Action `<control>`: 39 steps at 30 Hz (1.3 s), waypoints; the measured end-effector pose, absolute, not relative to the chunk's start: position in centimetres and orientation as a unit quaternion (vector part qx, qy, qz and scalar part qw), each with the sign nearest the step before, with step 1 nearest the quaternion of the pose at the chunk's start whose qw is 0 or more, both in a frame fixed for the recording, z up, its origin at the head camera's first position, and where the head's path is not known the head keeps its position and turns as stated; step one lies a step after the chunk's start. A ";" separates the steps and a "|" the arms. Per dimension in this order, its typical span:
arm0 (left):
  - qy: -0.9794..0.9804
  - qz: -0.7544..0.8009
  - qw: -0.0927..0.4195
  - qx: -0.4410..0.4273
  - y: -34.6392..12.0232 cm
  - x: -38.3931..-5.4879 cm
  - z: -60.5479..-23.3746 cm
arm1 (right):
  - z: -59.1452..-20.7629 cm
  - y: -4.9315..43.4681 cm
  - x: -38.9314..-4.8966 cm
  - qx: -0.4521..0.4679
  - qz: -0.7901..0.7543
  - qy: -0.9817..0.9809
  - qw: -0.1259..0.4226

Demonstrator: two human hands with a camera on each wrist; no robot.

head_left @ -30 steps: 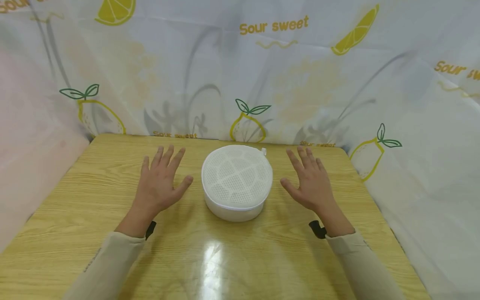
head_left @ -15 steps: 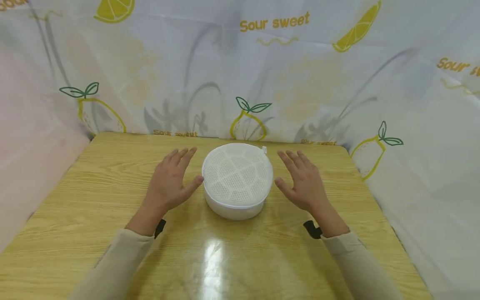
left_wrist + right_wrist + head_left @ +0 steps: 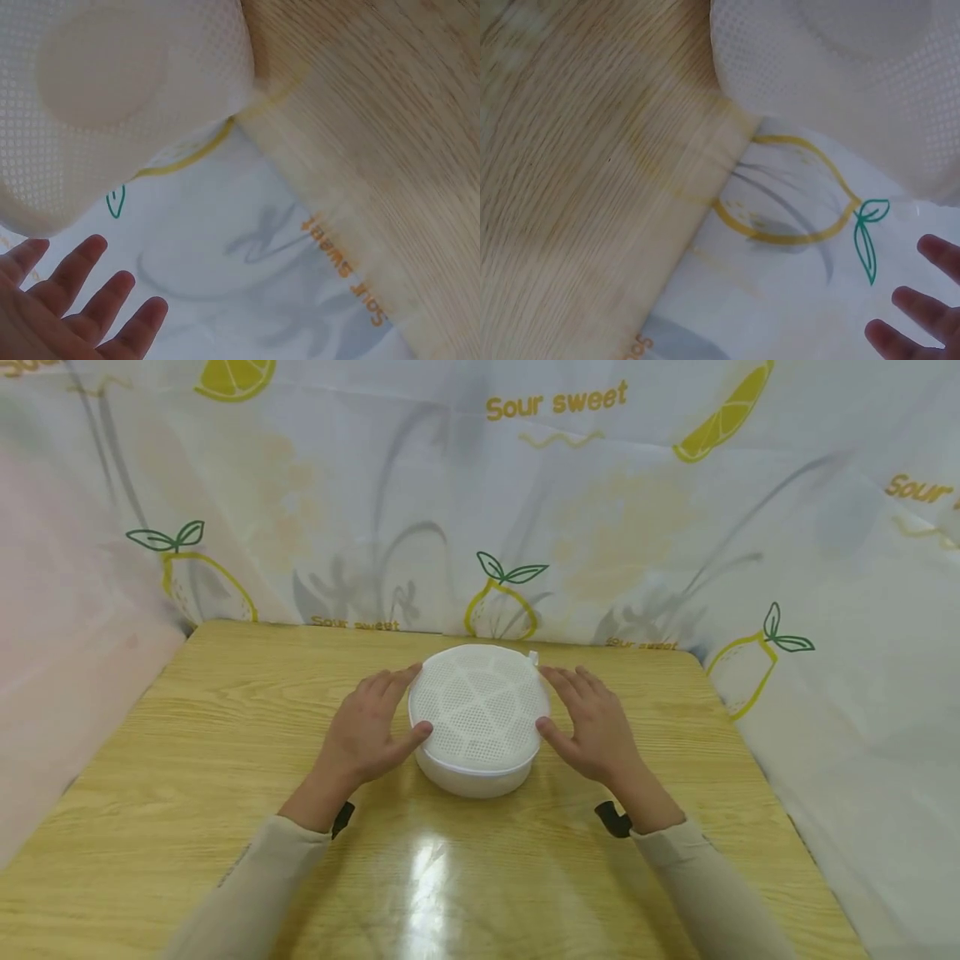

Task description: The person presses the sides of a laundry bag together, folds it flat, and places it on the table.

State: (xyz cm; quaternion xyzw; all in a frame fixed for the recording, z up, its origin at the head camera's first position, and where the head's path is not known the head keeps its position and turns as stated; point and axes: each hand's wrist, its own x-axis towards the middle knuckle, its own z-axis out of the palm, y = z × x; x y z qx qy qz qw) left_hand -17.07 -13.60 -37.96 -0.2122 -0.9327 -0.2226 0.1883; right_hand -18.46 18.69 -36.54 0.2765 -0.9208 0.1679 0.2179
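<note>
A round white mesh laundry bag with a honeycomb-like top stands on the wooden table. A small white tab sticks out at its far right rim. My left hand is at the bag's left side, fingers spread and thumb over the rim in the head view. On the other side my right hand has its fingers and thumb tip at the right edge. Neither hand is curled round the bag, and whether they touch it I cannot tell. Mesh wall fills the upper left of the left wrist view.
The wooden table ends at a white cloth printed with lemons and "Sour sweet" lettering, which hangs behind it and along both sides. A bright light reflection lies on the near tabletop. Black wrist straps show at the sleeves.
Both hands have moved inward from either side until they are right at the bag's edges. The bag has stayed in place on the table.
</note>
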 end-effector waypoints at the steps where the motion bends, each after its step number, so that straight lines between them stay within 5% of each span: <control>1: -0.932 -0.224 0.190 -0.213 -13.5 -17.1 -38.0 | -36.6 18.6 -18.5 0.280 0.173 -0.919 0.217; 21: -0.931 -0.295 0.137 -0.166 -12.3 -16.8 -38.2 | -37.1 17.2 -17.8 0.258 0.250 -0.924 0.133; 39: -0.858 -0.494 0.050 -0.132 -11.1 -17.0 -38.5 | -38.2 16.1 -17.9 0.228 0.472 -0.851 0.034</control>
